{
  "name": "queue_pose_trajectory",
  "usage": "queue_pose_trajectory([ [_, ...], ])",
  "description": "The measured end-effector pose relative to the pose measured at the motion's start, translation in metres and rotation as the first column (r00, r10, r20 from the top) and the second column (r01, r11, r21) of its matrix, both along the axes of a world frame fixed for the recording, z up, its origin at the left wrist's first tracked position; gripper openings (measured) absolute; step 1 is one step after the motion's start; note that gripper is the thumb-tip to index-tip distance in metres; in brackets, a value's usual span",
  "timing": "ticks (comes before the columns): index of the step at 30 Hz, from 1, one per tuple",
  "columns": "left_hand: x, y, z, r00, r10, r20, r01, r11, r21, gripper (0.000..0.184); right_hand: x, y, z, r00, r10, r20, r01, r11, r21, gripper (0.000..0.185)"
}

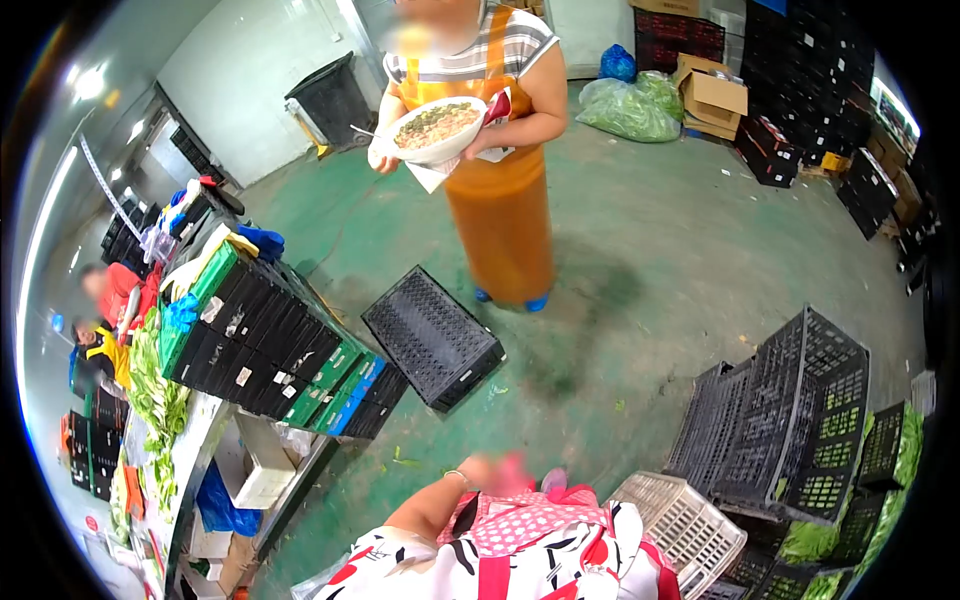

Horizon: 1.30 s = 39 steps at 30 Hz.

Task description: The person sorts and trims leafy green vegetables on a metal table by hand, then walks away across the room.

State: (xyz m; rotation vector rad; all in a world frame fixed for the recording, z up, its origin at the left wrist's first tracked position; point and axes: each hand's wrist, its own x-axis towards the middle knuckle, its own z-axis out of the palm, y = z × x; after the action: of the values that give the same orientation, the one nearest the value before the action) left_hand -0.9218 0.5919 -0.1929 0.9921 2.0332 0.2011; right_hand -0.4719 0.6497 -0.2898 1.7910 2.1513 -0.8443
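Observation:
My left hand [483, 472], with a bracelet at the wrist, is in front of my body at the bottom of the view. It is blurred, and its fingers cannot be made out. Something pink [514, 474] touches it or lies just beyond it; whether the hand holds this is unclear. Below is my pink polka-dot apron [520, 525] over a white, red and black patterned garment [430, 565]. My right hand does not show. Beyond my hand, a black plastic crate [430, 335] lies on the green floor.
Ahead stands a person in an orange apron [500, 225], holding a bowl of food [437, 130]. Stacked black crates [265, 330] and a table with leafy greens [155, 390] are at left. At right are a white crate [680, 530], large black crates [775, 420] and a cardboard box [715, 98].

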Motion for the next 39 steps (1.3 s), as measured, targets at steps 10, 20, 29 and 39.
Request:
queue_pose_trajectory([
  [10,-0.010,0.008,-0.053,0.997,0.023,0.073,-0.015,0.994,-0.105,0.035,0.010,0.050,-0.019,0.999,-0.028,-0.021,0.026,0.993,-0.116,0.043],
  [20,-0.047,0.065,-0.089,0.998,0.019,0.067,-0.015,0.998,-0.059,0.031,-0.083,0.194,-0.002,0.921,0.203,-0.332,-0.172,0.978,0.119,0.023],
  [29,-0.058,0.140,-0.128,0.992,-0.125,0.025,0.125,0.992,0.017,0.034,-0.119,0.331,0.036,0.953,0.022,-0.301,-0.061,0.991,-0.121,0.021],
  [39,-0.064,0.315,-0.062,0.997,0.049,0.061,-0.056,0.991,0.123,0.031,-0.134,0.439,0.014,0.970,0.035,-0.241,-0.095,0.966,-0.240,0.019],
])
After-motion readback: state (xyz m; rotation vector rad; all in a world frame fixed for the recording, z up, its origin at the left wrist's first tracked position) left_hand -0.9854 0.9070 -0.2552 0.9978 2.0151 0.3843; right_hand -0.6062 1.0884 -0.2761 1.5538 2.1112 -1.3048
